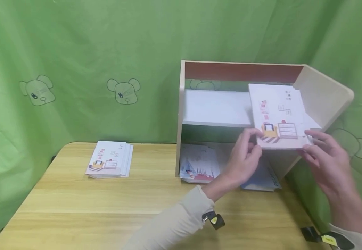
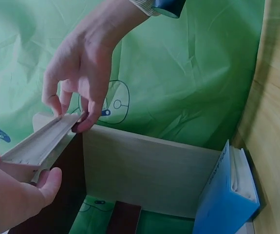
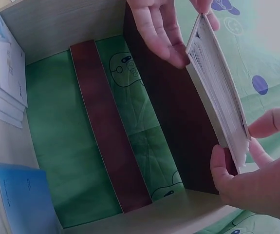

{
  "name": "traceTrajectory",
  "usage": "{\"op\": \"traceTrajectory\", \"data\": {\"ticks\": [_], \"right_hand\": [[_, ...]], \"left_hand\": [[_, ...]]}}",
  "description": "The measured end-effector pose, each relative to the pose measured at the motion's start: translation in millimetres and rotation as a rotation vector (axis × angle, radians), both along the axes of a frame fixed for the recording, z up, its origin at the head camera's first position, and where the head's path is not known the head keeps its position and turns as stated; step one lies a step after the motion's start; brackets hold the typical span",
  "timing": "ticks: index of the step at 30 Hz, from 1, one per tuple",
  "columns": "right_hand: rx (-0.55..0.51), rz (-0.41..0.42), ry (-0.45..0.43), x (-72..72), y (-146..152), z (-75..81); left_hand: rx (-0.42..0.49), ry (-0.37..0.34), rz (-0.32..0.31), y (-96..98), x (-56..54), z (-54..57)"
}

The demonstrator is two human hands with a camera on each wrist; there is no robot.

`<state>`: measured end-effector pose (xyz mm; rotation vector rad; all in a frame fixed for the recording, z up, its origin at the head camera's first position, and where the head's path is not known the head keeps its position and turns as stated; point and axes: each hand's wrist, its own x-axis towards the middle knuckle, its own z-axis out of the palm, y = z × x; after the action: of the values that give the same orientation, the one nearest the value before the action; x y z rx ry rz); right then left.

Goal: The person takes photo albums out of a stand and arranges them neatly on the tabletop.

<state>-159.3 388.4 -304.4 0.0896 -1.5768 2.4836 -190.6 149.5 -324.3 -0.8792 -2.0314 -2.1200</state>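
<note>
Both hands hold a small stack of white notebooks (image 1: 278, 114), its cover printed with a yellow armchair and a chest of drawers. My left hand (image 1: 243, 156) pinches the lower left corner. At the lower right corner, my right hand (image 1: 332, 163) grips with thumb and fingers. The stack is tilted in front of the white upper shelf (image 1: 215, 107) of a small wooden bookshelf (image 1: 325, 92), overlapping its right part. In the right wrist view, the notebooks' page edges (image 3: 220, 87) show between the two hands.
On the bookshelf's lower level lie white notebooks (image 1: 199, 166) with a blue and red picture at left, and blue books (image 1: 260, 180) at right. Another stack of armchair notebooks (image 1: 106, 156) lies on the wooden table (image 1: 90, 211) at left. A green curtain (image 1: 84, 41) hangs behind.
</note>
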Motion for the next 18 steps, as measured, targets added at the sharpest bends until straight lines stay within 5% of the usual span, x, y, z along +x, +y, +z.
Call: {"op": "traceTrajectory", "data": {"ticks": [12, 18], "right_hand": [[0.347, -0.024, 0.021, 6.2, 1.4, -11.9], [0.402, -0.038, 0.103, 5.0, -4.4, -15.8]], "left_hand": [[0.013, -0.017, -0.023, -9.6, -4.1, -9.0], [0.044, -0.005, -0.023, -13.6, -4.9, -11.6]]}}
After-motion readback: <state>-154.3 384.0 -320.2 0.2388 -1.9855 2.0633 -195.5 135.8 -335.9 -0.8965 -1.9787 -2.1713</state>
